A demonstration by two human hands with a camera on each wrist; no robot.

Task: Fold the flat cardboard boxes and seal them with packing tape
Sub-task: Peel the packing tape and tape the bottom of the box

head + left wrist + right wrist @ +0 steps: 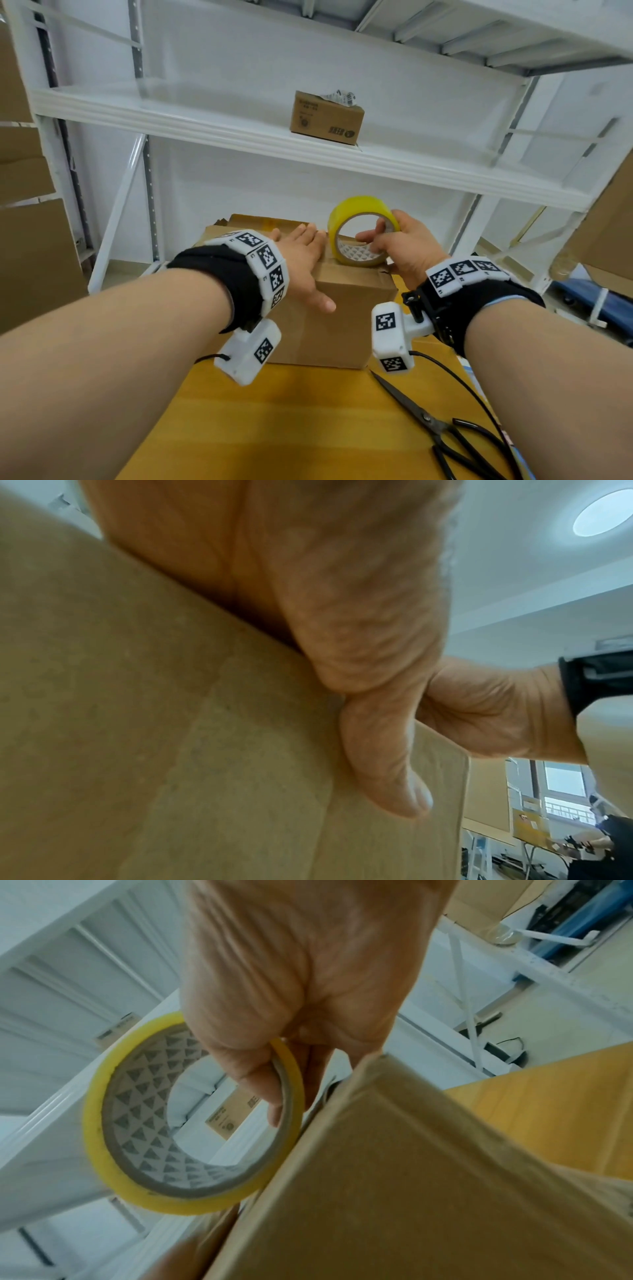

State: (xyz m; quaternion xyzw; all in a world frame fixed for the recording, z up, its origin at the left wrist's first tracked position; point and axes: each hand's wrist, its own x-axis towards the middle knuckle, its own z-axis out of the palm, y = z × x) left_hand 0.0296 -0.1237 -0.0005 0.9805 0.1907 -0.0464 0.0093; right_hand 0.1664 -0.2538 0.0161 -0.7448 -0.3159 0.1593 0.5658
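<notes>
A folded brown cardboard box (342, 308) stands on the yellow table (308, 428). My left hand (305, 260) lies flat on the box's top with straight fingers, its thumb (383, 764) down the near side. My right hand (394, 240) grips a yellow roll of packing tape (359, 236), thumb through the core, and holds it upright on the box's top right edge. In the right wrist view the tape roll (192, 1123) sits against the box's corner (394, 1164). Any loose tape end is hidden.
Black scissors (428, 421) lie on the table at the near right, beside a black cable (479, 404). Flat cardboard (253, 219) lies behind the box. A white shelf (239, 126) overhead carries a small printed carton (325, 118). Stacked cardboard (30, 240) stands at the left.
</notes>
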